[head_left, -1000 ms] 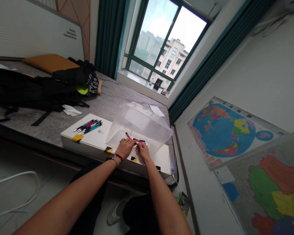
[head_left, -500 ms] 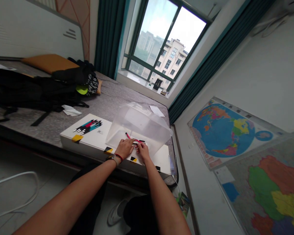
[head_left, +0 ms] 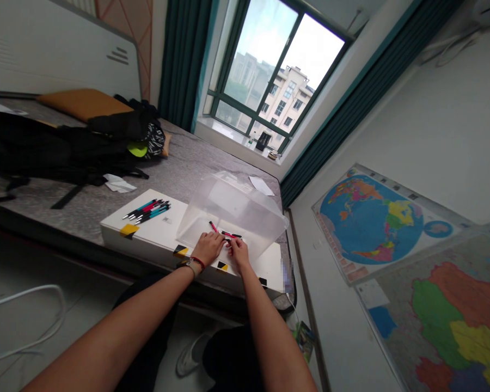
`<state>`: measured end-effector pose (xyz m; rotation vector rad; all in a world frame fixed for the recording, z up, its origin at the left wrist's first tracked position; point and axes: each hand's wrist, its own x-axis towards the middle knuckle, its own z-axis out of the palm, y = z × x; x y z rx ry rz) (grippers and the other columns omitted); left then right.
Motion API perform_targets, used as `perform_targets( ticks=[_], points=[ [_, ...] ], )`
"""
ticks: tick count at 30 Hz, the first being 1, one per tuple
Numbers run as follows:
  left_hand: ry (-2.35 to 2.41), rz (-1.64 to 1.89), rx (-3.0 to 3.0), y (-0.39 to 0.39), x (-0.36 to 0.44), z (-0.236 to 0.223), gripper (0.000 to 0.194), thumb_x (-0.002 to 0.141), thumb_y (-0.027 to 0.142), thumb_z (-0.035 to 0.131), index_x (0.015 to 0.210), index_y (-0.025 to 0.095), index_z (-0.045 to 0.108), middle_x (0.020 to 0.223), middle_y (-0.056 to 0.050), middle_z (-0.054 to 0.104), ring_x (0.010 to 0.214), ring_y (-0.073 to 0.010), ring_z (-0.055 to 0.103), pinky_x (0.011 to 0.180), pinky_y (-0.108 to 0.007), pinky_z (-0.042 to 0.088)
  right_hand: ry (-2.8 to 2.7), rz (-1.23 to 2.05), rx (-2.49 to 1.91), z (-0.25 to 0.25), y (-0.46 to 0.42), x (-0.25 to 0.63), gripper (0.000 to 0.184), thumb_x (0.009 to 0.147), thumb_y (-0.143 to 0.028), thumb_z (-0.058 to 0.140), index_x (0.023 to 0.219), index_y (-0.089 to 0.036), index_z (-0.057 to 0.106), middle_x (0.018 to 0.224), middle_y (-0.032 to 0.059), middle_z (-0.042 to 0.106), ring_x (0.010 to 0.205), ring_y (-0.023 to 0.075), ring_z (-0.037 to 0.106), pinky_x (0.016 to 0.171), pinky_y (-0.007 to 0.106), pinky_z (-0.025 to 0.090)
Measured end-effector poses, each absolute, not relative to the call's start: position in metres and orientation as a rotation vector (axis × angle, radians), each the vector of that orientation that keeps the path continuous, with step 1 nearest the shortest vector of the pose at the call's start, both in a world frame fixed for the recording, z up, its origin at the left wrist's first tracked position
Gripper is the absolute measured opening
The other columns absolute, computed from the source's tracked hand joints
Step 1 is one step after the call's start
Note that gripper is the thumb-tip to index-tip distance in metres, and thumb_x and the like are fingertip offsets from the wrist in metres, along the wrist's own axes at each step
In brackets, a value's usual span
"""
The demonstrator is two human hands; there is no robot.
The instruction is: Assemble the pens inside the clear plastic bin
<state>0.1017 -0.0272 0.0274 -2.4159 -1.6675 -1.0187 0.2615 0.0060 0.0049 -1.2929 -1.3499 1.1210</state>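
My left hand [head_left: 208, 247], with a red cord and a bracelet at the wrist, is closed at the front of a clear plastic box [head_left: 265, 220] lying on its side. Close beside it, my right hand [head_left: 239, 251] is closed in a pinch. A small dark piece [head_left: 227, 240], perhaps part of a pen, shows between the fingertips of both hands; its shape is mostly hidden. Just beyond the fingers lie a red-and-black pen piece [head_left: 213, 226] and another red-and-black piece [head_left: 232, 234]. Several pens [head_left: 149, 211] in blue, red and black are heaped to the left.
The white flat carton [head_left: 139, 239] under everything has yellow and black tape on its front edge. It rests on a grey mattress [head_left: 188, 149]. Behind are a black bag [head_left: 57, 155], crumpled tissue [head_left: 119, 184] and white paper [head_left: 262, 185]. A wall with maps [head_left: 371, 218] stands at right.
Both hands stay almost in place. The fingers have shifted slightly around the small dark piece, and the red-and-black piece behind them shows a little more.
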Motion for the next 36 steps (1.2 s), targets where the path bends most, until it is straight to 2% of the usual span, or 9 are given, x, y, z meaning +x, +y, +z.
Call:
perform_targets(
  ticks=[3, 8, 22, 28, 31, 36],
  points=[
    [-1.667, -1.014, -2.425, -0.0272, 0.1014, 0.0273, 0.03, 0.093, 0.034, 0.044, 0.116, 0.019, 0.057, 0.103, -0.011, 0.065, 0.094, -0.0235, 0.057, 0.081, -0.038, 0.035, -1.342, 1.136, -1.276, 0.0061, 0.0052, 0.261, 0.028, 0.077, -0.047, 0.056, 0.077, -0.019, 0.06, 0.065, -0.0011, 0.062, 0.046, 0.0103, 0.047, 0.047, 0.023, 0.038],
    [-1.708, -1.0, -2.418, -0.0253, 0.1018, 0.0237, 0.024, 0.094, 0.033, 0.043, 0.106, 0.019, 0.058, 0.094, -0.008, 0.066, 0.088, -0.0225, 0.058, 0.079, -0.037, 0.035, -1.33, 1.138, -1.276, 0.0077, 0.0049, 0.2603, 0.027, 0.076, -0.045, 0.057, 0.074, -0.019, 0.059, 0.064, -0.0007, 0.062, 0.047, 0.0099, 0.046, 0.046, 0.022, 0.037],
    [-1.699, -1.004, -2.387, -0.0272, 0.1024, 0.0275, 0.035, 0.097, 0.037, 0.033, 0.097, 0.018, 0.062, 0.093, -0.012, 0.067, 0.091, -0.0241, 0.057, 0.08, -0.039, 0.033, -1.308, 1.124, -1.275, 0.0093, 0.0046, 0.2603, 0.028, 0.076, -0.047, 0.058, 0.074, -0.018, 0.059, 0.064, -0.0003, 0.062, 0.045, 0.0097, 0.046, 0.045, 0.023, 0.036],
    [-1.7, -1.006, -2.42, -0.0288, 0.1024, 0.0268, 0.029, 0.093, 0.038, 0.043, 0.112, 0.02, 0.058, 0.102, -0.011, 0.066, 0.091, -0.023, 0.058, 0.078, -0.037, 0.034, -1.299, 1.138, -1.262, 0.0063, 0.0056, 0.2609, 0.028, 0.076, -0.047, 0.057, 0.076, -0.019, 0.059, 0.063, -0.0006, 0.062, 0.045, 0.0102, 0.046, 0.045, 0.023, 0.037],
    [-1.708, -0.964, -2.425, -0.029, 0.1022, 0.0271, 0.024, 0.093, 0.034, 0.044, 0.106, 0.021, 0.058, 0.099, -0.009, 0.066, 0.091, -0.0227, 0.058, 0.078, -0.037, 0.034, -1.299, 1.126, -1.271, 0.0041, 0.0064, 0.2616, 0.028, 0.077, -0.046, 0.056, 0.077, -0.019, 0.06, 0.064, -0.0006, 0.062, 0.045, 0.01, 0.046, 0.046, 0.023, 0.037],
    [-1.693, -0.958, -2.412, -0.0295, 0.1017, 0.0297, 0.027, 0.095, 0.037, 0.04, 0.103, 0.02, 0.059, 0.095, -0.01, 0.066, 0.09, -0.0235, 0.057, 0.077, -0.037, 0.034, -1.274, 1.135, -1.253, 0.0058, 0.0056, 0.2612, 0.026, 0.077, -0.045, 0.056, 0.076, -0.018, 0.059, 0.063, -0.001, 0.062, 0.044, 0.0095, 0.045, 0.044, 0.022, 0.036]
  ],
)
